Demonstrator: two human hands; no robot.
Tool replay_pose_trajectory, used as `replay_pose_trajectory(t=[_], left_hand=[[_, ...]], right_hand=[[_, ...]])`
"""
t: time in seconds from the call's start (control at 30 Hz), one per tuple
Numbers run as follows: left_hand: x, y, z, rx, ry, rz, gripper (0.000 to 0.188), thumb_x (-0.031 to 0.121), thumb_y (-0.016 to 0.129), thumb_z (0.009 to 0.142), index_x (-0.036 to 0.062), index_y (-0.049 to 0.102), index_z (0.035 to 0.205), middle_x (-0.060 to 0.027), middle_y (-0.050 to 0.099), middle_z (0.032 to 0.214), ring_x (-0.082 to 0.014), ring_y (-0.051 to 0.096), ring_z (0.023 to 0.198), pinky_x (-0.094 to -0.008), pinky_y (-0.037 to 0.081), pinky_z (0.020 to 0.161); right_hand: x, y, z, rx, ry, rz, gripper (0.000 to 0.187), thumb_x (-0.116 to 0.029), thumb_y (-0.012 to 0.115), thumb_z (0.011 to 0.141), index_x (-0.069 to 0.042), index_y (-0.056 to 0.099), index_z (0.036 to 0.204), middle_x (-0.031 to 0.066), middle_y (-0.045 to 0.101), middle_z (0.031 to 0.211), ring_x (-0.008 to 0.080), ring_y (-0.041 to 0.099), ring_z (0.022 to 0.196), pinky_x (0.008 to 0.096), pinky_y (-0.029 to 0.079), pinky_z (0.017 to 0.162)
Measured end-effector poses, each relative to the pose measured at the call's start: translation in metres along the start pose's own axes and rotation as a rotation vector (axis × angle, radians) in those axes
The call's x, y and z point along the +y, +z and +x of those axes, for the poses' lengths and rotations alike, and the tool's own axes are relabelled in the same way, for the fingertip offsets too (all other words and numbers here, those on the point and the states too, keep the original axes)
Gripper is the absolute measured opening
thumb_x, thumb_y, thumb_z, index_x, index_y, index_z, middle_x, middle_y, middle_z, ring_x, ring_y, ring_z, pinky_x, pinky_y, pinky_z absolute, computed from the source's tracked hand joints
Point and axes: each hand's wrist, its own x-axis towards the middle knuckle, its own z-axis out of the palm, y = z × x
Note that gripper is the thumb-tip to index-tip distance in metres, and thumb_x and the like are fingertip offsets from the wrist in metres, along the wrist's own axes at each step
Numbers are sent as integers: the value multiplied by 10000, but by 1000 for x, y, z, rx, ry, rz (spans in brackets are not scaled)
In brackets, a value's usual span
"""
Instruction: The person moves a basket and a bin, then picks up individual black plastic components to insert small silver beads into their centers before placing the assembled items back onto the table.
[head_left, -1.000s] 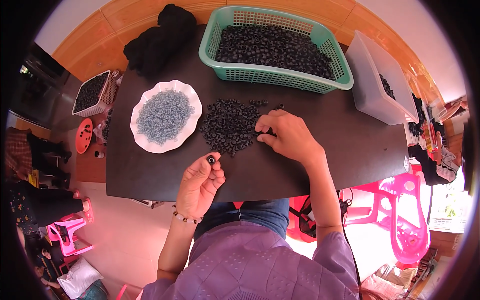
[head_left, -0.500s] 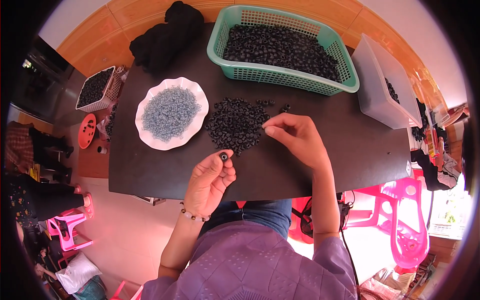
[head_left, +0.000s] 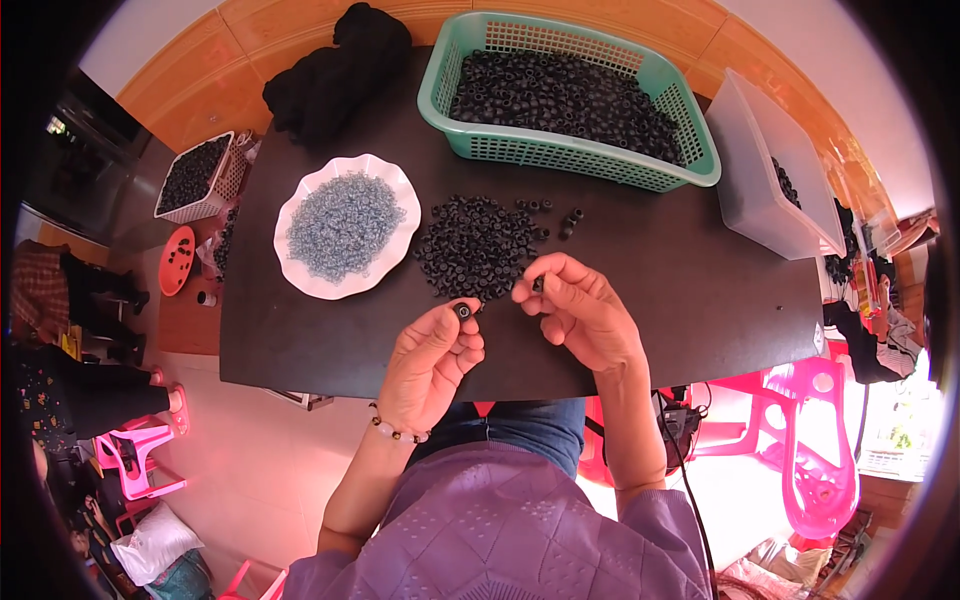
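My left hand [head_left: 425,360], closed at the near edge of the pile, pinches a small black ring-shaped piece [head_left: 462,311] between thumb and forefinger; a pale ring shows in its hole. Close by on the right, my right hand [head_left: 590,320] grips another small black piece [head_left: 538,284] with thumb and forefinger, partly hidden by the fingers. Beyond both hands lies a heap of black ring pieces [head_left: 475,245], with several strays at its right. A white scalloped plate [head_left: 284,250] to the left bears many small translucent bluish rings [head_left: 345,225].
A green basket [head_left: 560,150] full of black pieces stands at the back of the dark table [head_left: 700,290]. At the right is a clear plastic bin [head_left: 750,170]. Black cloth [head_left: 340,75] lies back left. Pink stools [head_left: 820,440] and other people are around the table.
My right hand has drawn back from the heap's right side toward my left hand, now showing a black piece in its fingers. My left hand has shifted slightly right with its piece.
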Motion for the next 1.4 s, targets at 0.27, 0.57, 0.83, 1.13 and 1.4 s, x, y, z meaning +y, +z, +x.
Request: replay_pose_trajectory(t=[0.27, 0.57, 0.83, 1.13, 1.4], left_hand=[[0, -2, -1, 5, -1, 0, 305, 223, 554, 958, 0, 593, 1162, -25, 653, 905, -100, 637, 812, -248, 549, 761], [-1, 0, -2, 17, -7, 8, 304, 222, 562, 953, 1, 594, 1159, -29, 646, 900, -102, 633, 804, -242, 548, 757], [-7, 2, -3, -2, -29, 22, 316, 223, 586, 938, -1, 595, 1161, -36, 645, 911, -113, 635, 815, -247, 544, 764], [-12, 5, -6, -46, -53, 10, 316, 224, 593, 931, 6, 606, 1160, -39, 649, 935, -120, 633, 833, -255, 536, 775], [-12, 4, -8, -97, -25, 29, 292, 207, 599, 928, 9, 619, 1142, -58, 663, 945, -127, 636, 837, -269, 535, 771]], right_hand=[[8, 1, -6, 55, -5, -6, 218, -120, 581, 931, 22, 633, 1087, 84, 659, 900, 86, 607, 735, 176, 470, 517], [14, 6, -7, 124, -68, -85, 173, -85, 673, 861, 8, 651, 1005, 67, 667, 856, 76, 573, 644, 193, 450, 535], [16, 6, -12, 106, -156, -134, 135, -78, 722, 817, -9, 656, 912, 67, 662, 800, 90, 535, 592, 204, 427, 542], [2, 34, -22, 50, -287, -437, 113, -31, 705, 820, 17, 686, 920, 49, 621, 863, 94, 554, 755, 204, 442, 692], [-2, 41, -24, 78, -287, -702, 129, -22, 723, 795, 11, 696, 917, 47, 624, 859, 101, 559, 782, 235, 431, 719]])
